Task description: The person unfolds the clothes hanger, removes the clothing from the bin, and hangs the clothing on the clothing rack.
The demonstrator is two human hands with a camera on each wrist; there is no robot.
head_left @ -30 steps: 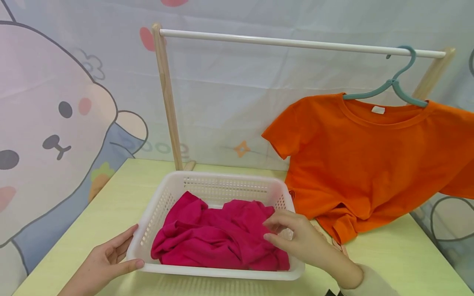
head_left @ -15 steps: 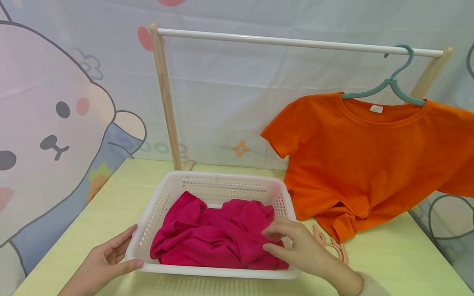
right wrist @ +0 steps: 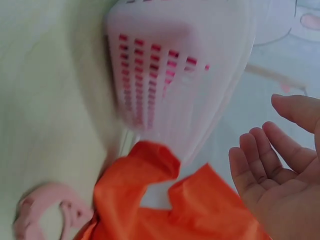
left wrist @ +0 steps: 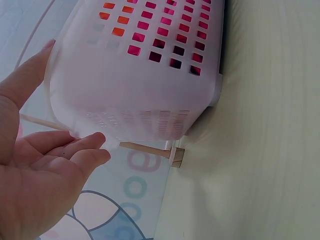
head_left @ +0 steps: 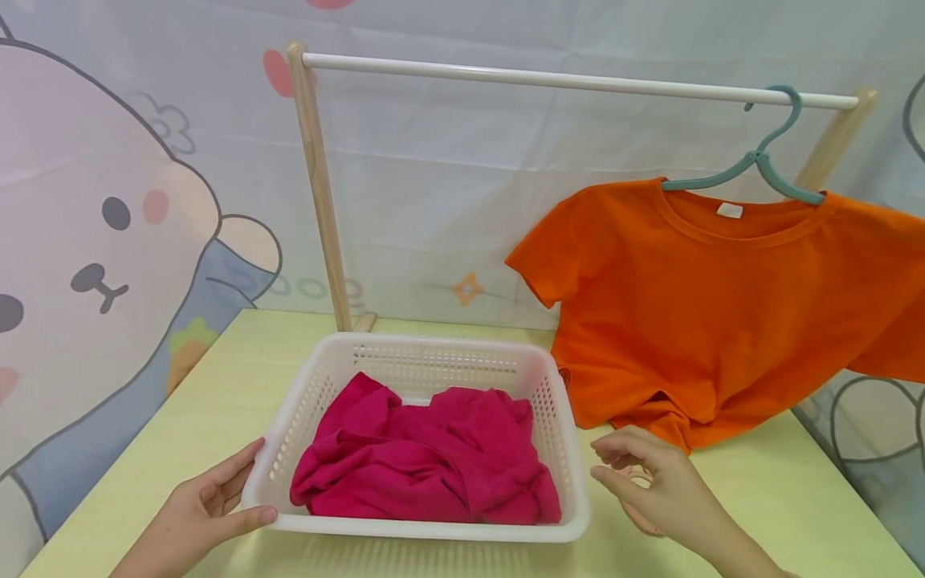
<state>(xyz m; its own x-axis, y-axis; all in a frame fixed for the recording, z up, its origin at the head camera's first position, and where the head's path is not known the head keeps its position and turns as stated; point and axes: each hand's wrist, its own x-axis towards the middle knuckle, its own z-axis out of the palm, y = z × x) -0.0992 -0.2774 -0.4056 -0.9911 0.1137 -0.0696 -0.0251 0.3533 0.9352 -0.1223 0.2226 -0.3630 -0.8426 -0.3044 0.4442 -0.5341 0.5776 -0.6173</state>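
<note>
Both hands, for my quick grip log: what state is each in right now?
Left hand: open, touching the perforated white plastic basket.
Right hand: open, holding nothing.

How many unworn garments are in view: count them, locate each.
2: an orange cloth T-shirt hanging from a teal plastic hanger, and a crumpled magenta cloth garment inside the white perforated plastic basket. Folds may hide more.

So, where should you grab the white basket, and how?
I'd take the white basket by its rim at the two short ends, one hand from each side. It sits upright, so the rim is on top. The left hand holds the near left corner. The right hand could come from the right, near the front, since the orange shirt hangs by the back right corner.
</note>
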